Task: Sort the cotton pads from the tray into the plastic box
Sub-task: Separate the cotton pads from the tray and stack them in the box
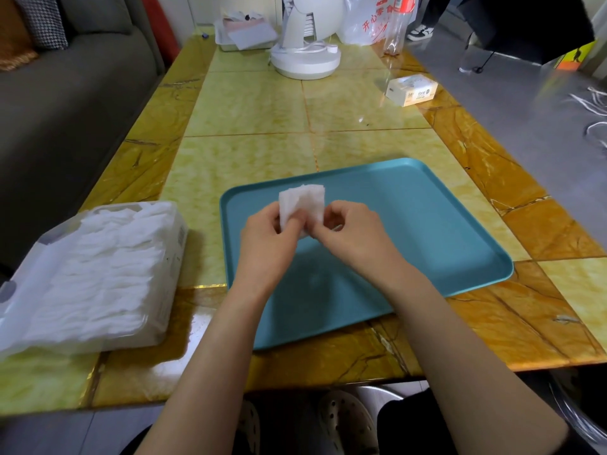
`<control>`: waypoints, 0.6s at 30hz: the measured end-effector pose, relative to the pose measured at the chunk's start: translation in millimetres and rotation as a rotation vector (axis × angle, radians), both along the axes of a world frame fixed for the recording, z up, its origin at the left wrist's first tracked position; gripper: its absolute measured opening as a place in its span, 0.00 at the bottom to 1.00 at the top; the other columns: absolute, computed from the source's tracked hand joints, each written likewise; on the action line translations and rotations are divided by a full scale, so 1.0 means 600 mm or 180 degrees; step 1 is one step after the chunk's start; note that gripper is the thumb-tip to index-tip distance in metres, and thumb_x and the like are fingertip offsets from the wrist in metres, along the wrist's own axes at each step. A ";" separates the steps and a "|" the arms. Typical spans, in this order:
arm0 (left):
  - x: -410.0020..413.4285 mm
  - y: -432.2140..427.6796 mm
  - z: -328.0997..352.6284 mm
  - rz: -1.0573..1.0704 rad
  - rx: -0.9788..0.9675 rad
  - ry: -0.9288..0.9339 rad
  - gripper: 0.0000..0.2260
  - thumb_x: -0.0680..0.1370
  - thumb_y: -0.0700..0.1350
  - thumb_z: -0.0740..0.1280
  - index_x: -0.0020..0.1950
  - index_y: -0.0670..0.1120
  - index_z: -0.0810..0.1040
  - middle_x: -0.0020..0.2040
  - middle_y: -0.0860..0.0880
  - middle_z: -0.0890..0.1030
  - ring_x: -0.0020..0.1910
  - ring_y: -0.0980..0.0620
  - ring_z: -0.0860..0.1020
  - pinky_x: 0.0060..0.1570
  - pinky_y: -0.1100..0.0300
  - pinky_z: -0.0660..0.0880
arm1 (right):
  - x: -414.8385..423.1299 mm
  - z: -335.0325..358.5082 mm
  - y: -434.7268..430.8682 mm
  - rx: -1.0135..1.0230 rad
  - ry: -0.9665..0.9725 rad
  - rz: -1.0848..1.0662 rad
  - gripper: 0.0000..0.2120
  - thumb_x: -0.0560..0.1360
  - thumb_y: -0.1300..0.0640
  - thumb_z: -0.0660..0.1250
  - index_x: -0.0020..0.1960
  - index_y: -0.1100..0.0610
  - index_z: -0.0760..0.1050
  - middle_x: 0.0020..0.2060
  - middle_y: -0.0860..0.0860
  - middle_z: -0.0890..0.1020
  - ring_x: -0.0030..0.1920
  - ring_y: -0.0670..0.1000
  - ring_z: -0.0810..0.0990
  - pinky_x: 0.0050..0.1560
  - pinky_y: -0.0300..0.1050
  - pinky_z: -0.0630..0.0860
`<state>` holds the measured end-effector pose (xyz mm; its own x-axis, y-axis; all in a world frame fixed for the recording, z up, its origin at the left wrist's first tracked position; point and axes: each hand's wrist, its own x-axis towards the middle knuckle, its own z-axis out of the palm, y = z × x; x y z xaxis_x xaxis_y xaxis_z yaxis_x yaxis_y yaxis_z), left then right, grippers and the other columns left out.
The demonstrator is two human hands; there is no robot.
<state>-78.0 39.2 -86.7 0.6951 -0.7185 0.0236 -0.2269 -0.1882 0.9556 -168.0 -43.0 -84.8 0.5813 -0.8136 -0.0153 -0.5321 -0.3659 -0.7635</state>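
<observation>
Cotton pads (pixel 92 267) fill the clear plastic box (pixel 174 247) at your far left, layered in white rows up to its rim. The box sits on the tiled table (pixel 249 103) close to the near edge, with a grey sofa (pixel 65 93) beyond it along the table's left side. Just right of the box, apart from it, lies the teal tray (pixel 427 231), angled a little on the tabletop.

Your left hand (pixel 267 239) is raised over the tray's left half. Its thumb and fingers are curled, pinching the lower left part of a small stack of pads (pixel 303 200). The stack stands upright above your knuckles, its edges slightly fanned. Your right hand (pixel 353 233) meets it from the other side, fingers curled and gripping the stack's lower right edge. Both hands clasp the same stack, and their fingertips nearly touch. The stack is held over the tray, off its floor. A bit of white shows under your right fingers; you cannot tell whether it belongs to the stack or is a separate pad.

At the far end of the table, from left to right, stand a shallow white container (pixel 243 36) with papers in it, a white fan (pixel 305 57) on a round base, a plastic bag (pixel 368 21) with red print and a clear bottle (pixel 394 31). Nearer you on the right side lies a tissue pack (pixel 411 89), well apart from the tray.
</observation>
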 end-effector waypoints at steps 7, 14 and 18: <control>0.008 0.017 -0.007 -0.0152 0.0120 -0.0470 0.10 0.69 0.44 0.63 0.44 0.41 0.78 0.39 0.37 0.79 0.36 0.50 0.72 0.39 0.52 0.71 | -0.021 0.012 -0.002 -0.0412 -0.0473 0.1082 0.29 0.70 0.60 0.71 0.68 0.54 0.66 0.63 0.49 0.70 0.64 0.45 0.67 0.65 0.35 0.61; 0.018 0.046 -0.006 -0.0244 0.0250 -0.0749 0.10 0.71 0.33 0.68 0.38 0.48 0.74 0.30 0.55 0.74 0.29 0.64 0.71 0.30 0.70 0.65 | -0.009 -0.004 0.008 -0.0897 -0.0312 0.1223 0.16 0.72 0.54 0.71 0.56 0.58 0.74 0.51 0.54 0.77 0.53 0.51 0.73 0.54 0.36 0.65; 0.019 0.068 0.001 -0.0200 0.0188 -0.0816 0.12 0.72 0.35 0.69 0.38 0.51 0.72 0.33 0.57 0.74 0.32 0.64 0.72 0.31 0.71 0.66 | -0.008 0.003 0.019 -0.0687 -0.0402 0.1296 0.11 0.70 0.53 0.73 0.46 0.54 0.72 0.42 0.49 0.78 0.45 0.49 0.76 0.50 0.41 0.72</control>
